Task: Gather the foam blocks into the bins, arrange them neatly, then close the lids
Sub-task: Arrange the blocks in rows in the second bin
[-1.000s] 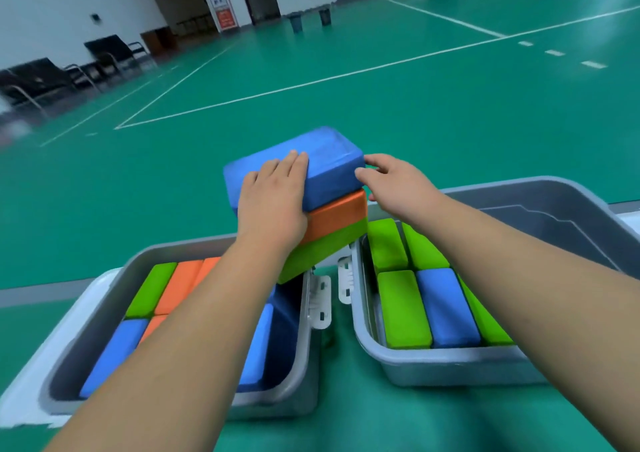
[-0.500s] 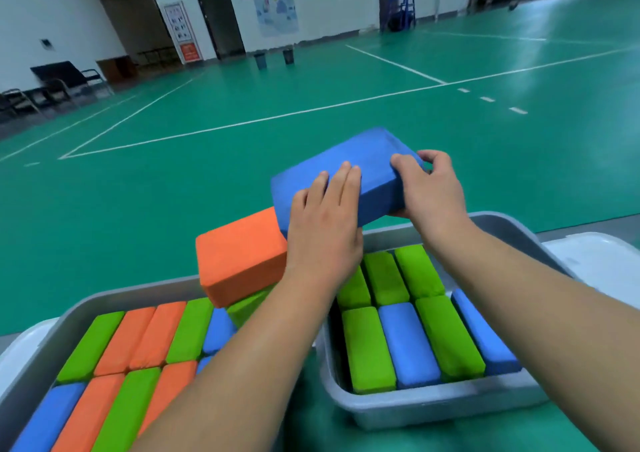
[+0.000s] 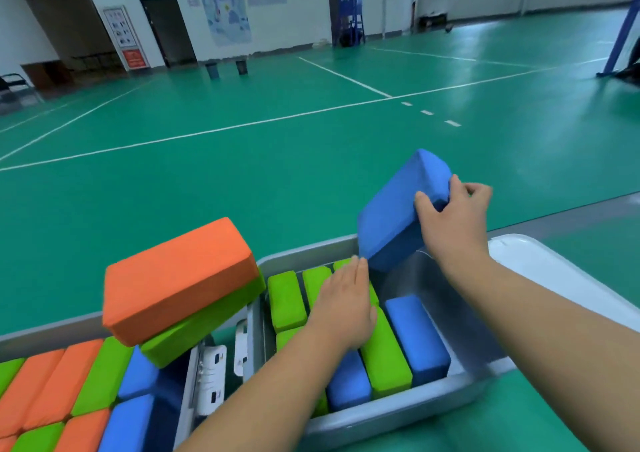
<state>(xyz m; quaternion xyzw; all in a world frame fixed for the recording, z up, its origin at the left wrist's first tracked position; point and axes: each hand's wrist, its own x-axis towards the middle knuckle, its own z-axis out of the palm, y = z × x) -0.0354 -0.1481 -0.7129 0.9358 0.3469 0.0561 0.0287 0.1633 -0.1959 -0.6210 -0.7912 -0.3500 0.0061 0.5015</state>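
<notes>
Blue block (image 3: pixel 398 216): one, tilted over right bin (image 3: pixel 398 413), clasped by right grip (image 3: pixel 453 223).
Left grip (image 3: pixel 343 306): flat, fingers straight, on green blocks (image 3: pixel 286 299) inside.
Left bin (image 3: pixel 45 335): one orange block (image 3: pixel 180 278) atop one green block (image 3: pixel 194 330).

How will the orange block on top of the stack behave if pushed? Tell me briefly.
Probably light: the right hand holds a similar blue block up alone. The orange block may slide off, sitting tilted atop a green block. Flat faces; unlikely to roll.

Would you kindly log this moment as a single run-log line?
right hand: grips blue block, tilted over right bin | left hand: flat on green blocks in bin | lid: open
</notes>
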